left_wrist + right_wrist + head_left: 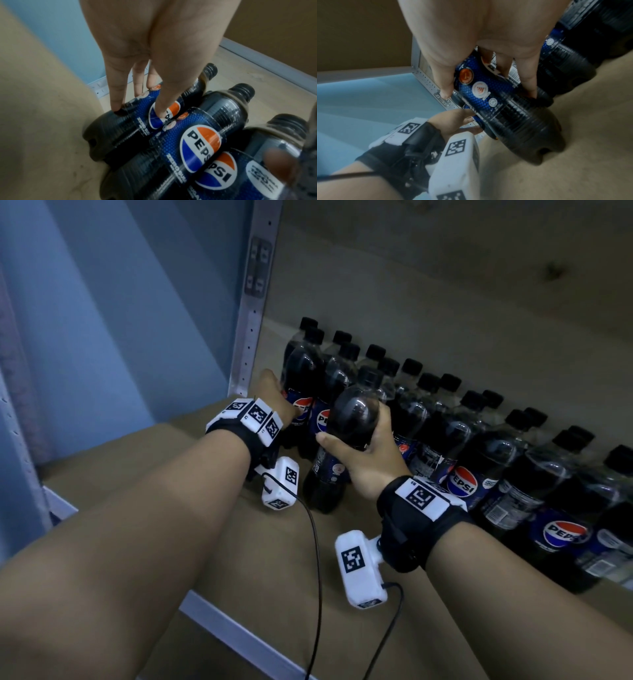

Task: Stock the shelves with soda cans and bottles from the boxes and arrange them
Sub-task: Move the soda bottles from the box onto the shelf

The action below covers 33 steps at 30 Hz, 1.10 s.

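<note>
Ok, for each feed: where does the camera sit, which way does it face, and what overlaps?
Head: looks down at the shelf; both forearms, left hand, right hand show.
Left wrist: looks along fingers touching the end bottle.
Right wrist: looks along fingers gripping the held bottle; left hand shows.
Shared: held bottle, head and right wrist.
</note>
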Tool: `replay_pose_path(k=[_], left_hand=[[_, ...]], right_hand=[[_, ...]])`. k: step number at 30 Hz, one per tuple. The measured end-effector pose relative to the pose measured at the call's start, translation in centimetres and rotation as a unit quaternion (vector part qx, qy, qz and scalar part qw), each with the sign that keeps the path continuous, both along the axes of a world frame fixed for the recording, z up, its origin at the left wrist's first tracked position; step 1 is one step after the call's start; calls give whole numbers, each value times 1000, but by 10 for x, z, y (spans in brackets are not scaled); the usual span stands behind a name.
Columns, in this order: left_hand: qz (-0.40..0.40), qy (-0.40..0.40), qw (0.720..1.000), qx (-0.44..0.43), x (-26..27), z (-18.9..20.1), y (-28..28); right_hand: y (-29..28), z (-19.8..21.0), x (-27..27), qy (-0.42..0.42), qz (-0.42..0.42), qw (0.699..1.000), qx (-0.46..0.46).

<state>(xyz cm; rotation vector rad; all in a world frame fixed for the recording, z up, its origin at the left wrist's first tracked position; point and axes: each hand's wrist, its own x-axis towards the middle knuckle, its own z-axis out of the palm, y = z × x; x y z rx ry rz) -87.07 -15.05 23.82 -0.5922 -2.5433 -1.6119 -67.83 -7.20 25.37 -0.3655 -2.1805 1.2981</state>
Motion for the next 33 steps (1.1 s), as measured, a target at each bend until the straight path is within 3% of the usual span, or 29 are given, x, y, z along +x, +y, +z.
replay_pose_path(k=[5, 8, 10, 14, 18, 20, 22, 24, 26, 30, 33], left_hand=[[-49, -11, 998, -23, -1, 5, -17], [-95, -22, 991, -94, -1, 13, -37], [-149, -17, 981, -126, 7, 21, -52], [-311, -104, 938, -109, 28, 22, -72], [-331, -62, 940, -60, 42, 16, -74], [-329, -52, 942, -37, 46, 16, -74], [-323, -62, 944, -28, 45, 16, -74], [-290, -57, 955, -32, 42, 14, -74], [-245, -39, 968, -35, 35, 8, -71], [-157, -20, 987, -40, 29, 5, -63], [-126, -15, 990, -58, 23, 3, -55]], right_hand=[[-2, -4, 3, -52, -47, 997, 43], [-8, -20, 5, -126, -97, 985, 73], [-9, -23, 4, -121, -105, 986, 46], [-19, -13, 0, -98, -100, 990, -28], [-27, -4, -1, -146, -22, 982, -119], [-21, 0, 7, -193, -12, 978, -73], [-11, 1, 21, -239, -23, 970, 33], [1, 1, 37, -305, -22, 939, 158], [9, 3, 51, -386, 4, 889, 246], [16, 6, 68, -517, 66, 789, 326], [16, 4, 70, -527, 75, 771, 349]])
